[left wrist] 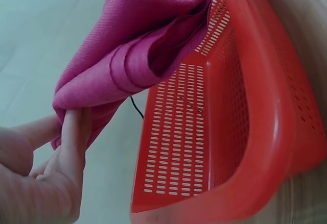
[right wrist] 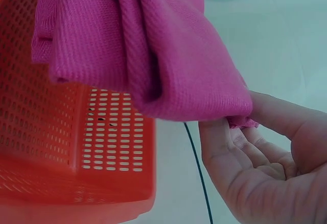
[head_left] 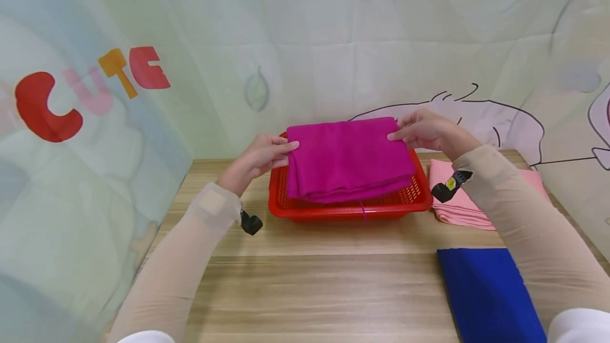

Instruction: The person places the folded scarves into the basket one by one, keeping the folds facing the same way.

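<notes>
A folded magenta cloth [head_left: 350, 160] hangs over a red plastic basket [head_left: 350, 211] with slotted walls. My left hand [head_left: 267, 153] pinches its left edge, thumb on top and fingers beneath. At the upper right corner, my right hand [head_left: 426, 130] pinches the cloth the same way. In the left wrist view the layered folds of the cloth [left wrist: 138, 55] droop by the basket's rim [left wrist: 268, 147]. The right wrist view has the thick folded end of the cloth [right wrist: 153, 55] above the basket's slotted wall [right wrist: 115, 132]. A thin magenta strand dangles in front of the rim.
To the basket's right lies a folded pink cloth [head_left: 469, 210], partly behind my right forearm. A blue folded cloth [head_left: 491, 295] lies nearer on the wooden table [head_left: 324, 290]. A printed curtain [head_left: 305, 57] with coloured letters hangs behind and to the left.
</notes>
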`<state>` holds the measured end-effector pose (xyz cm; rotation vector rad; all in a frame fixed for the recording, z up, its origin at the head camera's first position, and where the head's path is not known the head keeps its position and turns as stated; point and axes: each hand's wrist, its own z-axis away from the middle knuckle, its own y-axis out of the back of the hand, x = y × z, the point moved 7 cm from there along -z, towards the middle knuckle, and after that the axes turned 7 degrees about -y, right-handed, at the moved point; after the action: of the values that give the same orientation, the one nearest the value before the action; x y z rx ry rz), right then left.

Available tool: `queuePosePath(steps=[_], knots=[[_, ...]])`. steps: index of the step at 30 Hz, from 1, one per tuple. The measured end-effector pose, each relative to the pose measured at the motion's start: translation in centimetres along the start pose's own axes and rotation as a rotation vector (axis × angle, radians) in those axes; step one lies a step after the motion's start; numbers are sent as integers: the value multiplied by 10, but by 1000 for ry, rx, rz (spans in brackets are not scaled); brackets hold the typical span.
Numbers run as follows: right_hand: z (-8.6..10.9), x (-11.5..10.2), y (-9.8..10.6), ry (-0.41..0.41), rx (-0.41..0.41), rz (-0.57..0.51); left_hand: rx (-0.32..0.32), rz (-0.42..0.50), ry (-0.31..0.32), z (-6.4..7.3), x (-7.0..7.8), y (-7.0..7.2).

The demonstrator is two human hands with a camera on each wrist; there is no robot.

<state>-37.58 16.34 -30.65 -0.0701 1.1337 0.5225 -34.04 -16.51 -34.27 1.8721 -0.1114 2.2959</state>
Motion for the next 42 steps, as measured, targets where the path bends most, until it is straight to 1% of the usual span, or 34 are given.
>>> queuePosePath(steps=[6, 10, 19, 27, 37, 42], knots=[[-4, 8, -1, -22, 27, 12, 13, -19, 8, -3, -7, 1], [-6, 11, -4, -26, 29, 16, 23, -32, 15, -3, -10, 0], [-9, 17, -8, -49, 9, 38, 20, -75, 33, -4, -16, -2], [-13, 27, -9, -90, 28, 94, 14, -73, 48, -10, -24, -5], [-16, 32, -8, -98, 30, 140, 6, -99, 54, -14, -26, -9], [-17, 33, -7, -110, 35, 155, 4, -107, 72, -16, -27, -11]])
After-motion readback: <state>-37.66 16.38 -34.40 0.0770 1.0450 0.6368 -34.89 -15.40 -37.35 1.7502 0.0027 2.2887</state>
